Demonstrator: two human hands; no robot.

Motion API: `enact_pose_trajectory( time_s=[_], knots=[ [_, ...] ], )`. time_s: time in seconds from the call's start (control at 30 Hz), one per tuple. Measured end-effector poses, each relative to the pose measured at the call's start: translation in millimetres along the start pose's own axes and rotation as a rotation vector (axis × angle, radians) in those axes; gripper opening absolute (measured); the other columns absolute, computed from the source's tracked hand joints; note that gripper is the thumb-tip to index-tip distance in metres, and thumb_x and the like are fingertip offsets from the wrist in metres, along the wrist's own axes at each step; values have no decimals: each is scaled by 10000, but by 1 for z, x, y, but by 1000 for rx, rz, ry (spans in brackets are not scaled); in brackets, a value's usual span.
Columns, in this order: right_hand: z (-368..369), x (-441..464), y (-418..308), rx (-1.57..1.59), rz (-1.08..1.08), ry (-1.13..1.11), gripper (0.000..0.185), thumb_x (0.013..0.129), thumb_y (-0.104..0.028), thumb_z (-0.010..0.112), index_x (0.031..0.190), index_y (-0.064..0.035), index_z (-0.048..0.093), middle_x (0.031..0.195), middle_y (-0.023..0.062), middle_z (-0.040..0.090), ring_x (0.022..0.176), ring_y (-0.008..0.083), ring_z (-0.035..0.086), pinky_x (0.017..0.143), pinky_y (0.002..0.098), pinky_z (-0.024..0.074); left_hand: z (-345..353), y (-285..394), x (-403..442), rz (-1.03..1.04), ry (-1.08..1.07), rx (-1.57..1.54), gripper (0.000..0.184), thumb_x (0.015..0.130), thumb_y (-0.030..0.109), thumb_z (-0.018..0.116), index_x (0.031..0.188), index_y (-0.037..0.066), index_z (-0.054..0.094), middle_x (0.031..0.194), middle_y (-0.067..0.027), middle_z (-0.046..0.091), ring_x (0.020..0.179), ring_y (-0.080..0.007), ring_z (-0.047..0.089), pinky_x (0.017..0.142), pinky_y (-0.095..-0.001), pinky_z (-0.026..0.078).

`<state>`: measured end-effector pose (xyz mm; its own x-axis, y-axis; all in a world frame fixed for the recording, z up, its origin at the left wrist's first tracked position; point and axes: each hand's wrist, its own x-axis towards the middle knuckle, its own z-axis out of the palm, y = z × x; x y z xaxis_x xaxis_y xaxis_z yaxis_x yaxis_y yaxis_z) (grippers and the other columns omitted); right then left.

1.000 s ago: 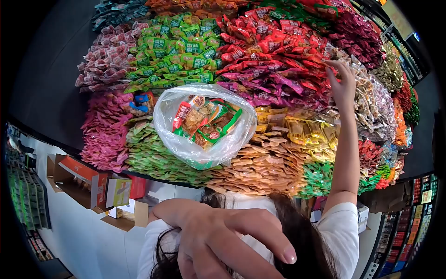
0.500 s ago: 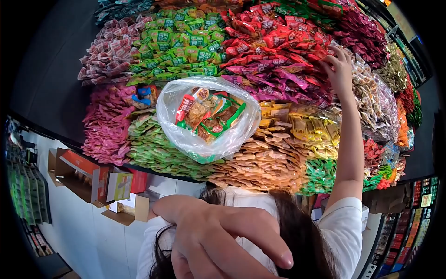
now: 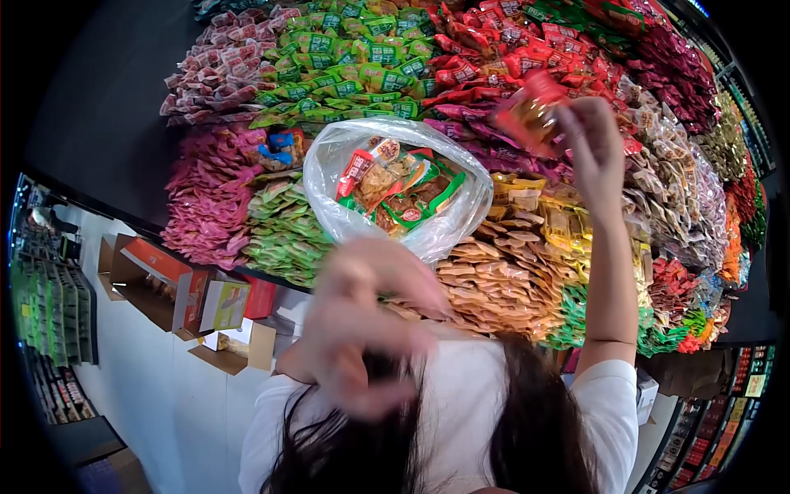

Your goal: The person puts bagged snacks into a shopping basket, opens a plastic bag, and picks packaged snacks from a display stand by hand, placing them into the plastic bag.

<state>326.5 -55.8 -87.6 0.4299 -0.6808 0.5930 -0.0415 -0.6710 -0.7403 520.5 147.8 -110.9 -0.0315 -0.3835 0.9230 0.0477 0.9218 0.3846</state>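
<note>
My right hand (image 3: 594, 144) pinches a small red snack packet (image 3: 533, 114) with a see-through window, raised over the red and purple packets. A clear plastic bag (image 3: 321, 185) lies with its mouth spread on the heap of sweets, and several red and green snack packets (image 3: 403, 193) are inside it. Close to the camera, my left hand (image 3: 362, 321) is just below the bag, in front of my chest. Motion smears its fingers, and whatever they may hold does not show.
Sorted heaps of wrapped snacks surround the bag: green packets (image 3: 354, 74) behind, pink ones (image 3: 210, 189) to the left, orange-brown ones (image 3: 502, 276) in front. Open cardboard boxes (image 3: 152, 280) stand on the floor at left. Store shelves (image 3: 62, 305) line both sides.
My right hand has picked up a red packet from the heap and lifted it toward the camera. My left hand has risen toward the bag.
</note>
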Motion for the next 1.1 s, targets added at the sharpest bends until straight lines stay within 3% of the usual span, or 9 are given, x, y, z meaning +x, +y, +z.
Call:
enact_pose_trajectory(
  time_s=[0.07,0.13,0.27,0.33,0.43,0.67,0.77,0.93,1.1],
  knots=[
    [35,-16,-9,-17,16,-161,52,891,-56,553,923,-15,558,730,35,595,643,61,572,537,229,459,-12,0,-20,-239,422,863,175,719,115,661,890,82,642,1283,-194,419,1027,-278,495,863,-384,418],
    [69,-29,-4,-152,-142,-279,80,851,-61,585,928,-50,567,725,117,595,599,218,607,536,316,468,-41,0,-28,-508,252,1270,252,734,80,662,985,60,650,1363,-180,330,1113,-261,431,917,-380,372],
    [126,-36,9,-225,-237,-388,105,847,-110,582,937,-58,568,730,146,607,652,336,608,559,383,481,-46,-14,-45,-747,147,1319,340,752,92,663,1087,43,635,1294,-162,444,1029,-244,506,882,-350,408],
    [151,-33,15,-96,-108,-360,108,837,-83,612,930,-37,582,738,146,624,616,305,607,554,349,468,-47,-17,-49,-979,240,919,376,763,18,599,1138,26,612,1162,-155,564,921,-212,571,789,-290,448],
    [171,-31,21,-70,-42,-436,155,833,-108,625,963,-40,576,703,155,627,586,308,609,543,362,465,-47,-14,-50,-899,395,973,402,760,-46,526,1150,13,600,1064,-146,624,871,-189,608,738,-247,458],
    [180,-39,7,21,-156,-423,211,774,-122,655,977,-65,641,1031,118,588,935,326,564,738,396,487,-47,-4,-47,-722,316,897,491,748,-80,464,1227,-5,536,1197,-161,567,1060,-188,563,817,-263,453],
    [176,-50,11,-327,-438,-590,227,757,-148,658,974,-83,651,1065,48,588,957,292,531,761,372,494,-45,-3,-46,-739,324,819,528,747,-93,452,1267,-19,494,1247,-165,535,1140,-197,520,885,-278,434],
    [187,-47,26,-622,-442,-535,290,766,-206,632,1037,-102,645,1097,15,586,930,262,492,797,373,464,-34,-7,-34,-704,385,481,607,741,-127,423,1339,-20,410,1349,-152,444,1237,-213,434,994,-293,354],
    [154,-47,7,-404,-430,-440,309,750,-179,656,1047,-98,624,1096,30,587,986,263,500,829,383,446,-49,-15,-36,-697,366,607,621,737,-128,453,1340,19,419,1324,-112,424,1153,-181,475,920,-273,420]
  ],
)
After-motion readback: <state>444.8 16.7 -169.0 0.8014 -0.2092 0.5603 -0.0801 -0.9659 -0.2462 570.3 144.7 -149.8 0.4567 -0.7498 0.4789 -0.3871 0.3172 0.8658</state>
